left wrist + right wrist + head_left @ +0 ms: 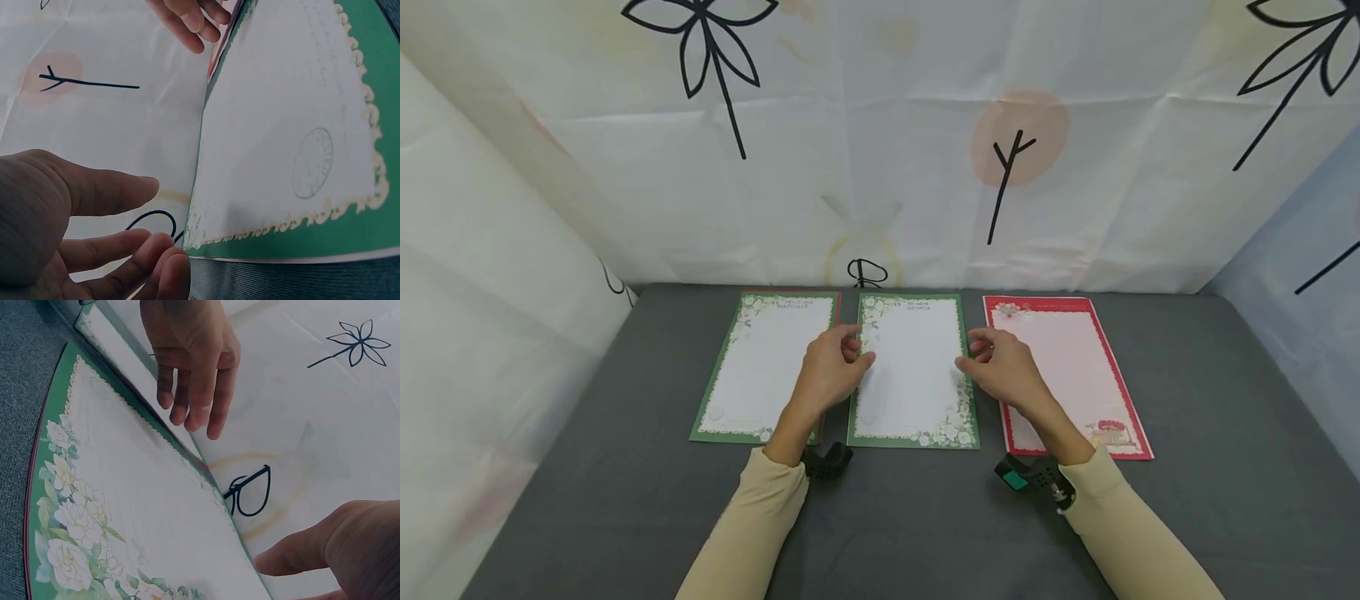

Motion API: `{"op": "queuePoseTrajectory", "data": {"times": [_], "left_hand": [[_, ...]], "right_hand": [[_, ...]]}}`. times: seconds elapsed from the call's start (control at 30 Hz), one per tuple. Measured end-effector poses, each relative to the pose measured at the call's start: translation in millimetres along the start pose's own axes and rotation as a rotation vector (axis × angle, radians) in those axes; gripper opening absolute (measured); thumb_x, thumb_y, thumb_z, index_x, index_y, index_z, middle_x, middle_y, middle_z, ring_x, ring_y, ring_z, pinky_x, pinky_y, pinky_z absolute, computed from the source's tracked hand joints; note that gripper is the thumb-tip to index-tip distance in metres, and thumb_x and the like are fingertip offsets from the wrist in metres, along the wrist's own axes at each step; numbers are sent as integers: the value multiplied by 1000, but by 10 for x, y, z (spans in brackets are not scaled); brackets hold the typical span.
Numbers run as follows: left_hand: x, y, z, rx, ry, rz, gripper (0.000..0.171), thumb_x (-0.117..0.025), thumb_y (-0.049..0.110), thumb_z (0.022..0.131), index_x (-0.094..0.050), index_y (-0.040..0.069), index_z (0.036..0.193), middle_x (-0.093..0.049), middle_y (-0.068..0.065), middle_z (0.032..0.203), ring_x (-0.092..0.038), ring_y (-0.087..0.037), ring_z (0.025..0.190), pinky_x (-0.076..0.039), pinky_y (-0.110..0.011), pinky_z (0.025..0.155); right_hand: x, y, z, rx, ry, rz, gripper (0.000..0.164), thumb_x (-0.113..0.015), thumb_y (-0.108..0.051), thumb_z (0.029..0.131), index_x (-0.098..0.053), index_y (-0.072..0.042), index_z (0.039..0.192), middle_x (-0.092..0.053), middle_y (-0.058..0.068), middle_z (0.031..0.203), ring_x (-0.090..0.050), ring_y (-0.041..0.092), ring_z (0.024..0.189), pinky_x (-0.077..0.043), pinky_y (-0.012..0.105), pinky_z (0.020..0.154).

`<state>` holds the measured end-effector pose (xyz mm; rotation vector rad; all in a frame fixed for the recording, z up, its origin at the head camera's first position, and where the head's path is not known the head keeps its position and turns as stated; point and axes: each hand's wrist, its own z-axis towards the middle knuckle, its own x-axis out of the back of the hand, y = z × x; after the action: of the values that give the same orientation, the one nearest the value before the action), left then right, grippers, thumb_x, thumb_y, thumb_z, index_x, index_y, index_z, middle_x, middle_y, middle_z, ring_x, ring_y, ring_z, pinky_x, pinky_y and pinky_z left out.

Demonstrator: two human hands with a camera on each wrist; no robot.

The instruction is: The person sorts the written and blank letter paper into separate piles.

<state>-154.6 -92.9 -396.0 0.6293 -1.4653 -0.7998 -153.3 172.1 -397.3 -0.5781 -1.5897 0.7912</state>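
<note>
A green-bordered sheet of paper (910, 375) with white flowers in its corners lies in the middle of the table, between both hands. My left hand (831, 367) hovers by its left edge, thumb and fingers spread apart. At the right edge is my right hand (1006, 367), its thumb tip overlapping the border. Neither hand grips anything. In the left wrist view, a gap shows between the thumb and loosely bent fingers of the left hand (37, 212). The right wrist view shows the right hand's thumb (300, 550) close to the sheet's edge; its fingers are mostly out of frame.
Another green-bordered sheet (756, 375) lies on the left, with a red edge peeking out along its right side. On the right is a red-bordered sheet (1071, 367), partly under the right forearm. A grey cloth (910, 533) covers the table; a printed white curtain (887, 192) hangs behind.
</note>
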Motion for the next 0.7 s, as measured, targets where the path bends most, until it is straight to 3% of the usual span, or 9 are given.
{"op": "queuePoseTrajectory", "data": {"times": [0.37,0.7], "left_hand": [[-18,-51,10,27,-54,95,50,-73,13,93,-59,-7,136,-61,-15,105,-57,-27,91,-48,-43,75],[-28,-49,-3,72,-76,143,54,-73,17,92,-58,-10,135,-63,-24,119,-62,-38,107,-54,-50,81]], "right_hand": [[-50,32,24,-49,-47,-36,60,-69,-18,95,-48,11,144,-60,26,124,-60,38,107,-53,47,79],[-86,26,31,-37,-58,-53,62,-71,-15,93,-47,14,142,-55,27,121,-55,36,104,-50,47,79]]}}
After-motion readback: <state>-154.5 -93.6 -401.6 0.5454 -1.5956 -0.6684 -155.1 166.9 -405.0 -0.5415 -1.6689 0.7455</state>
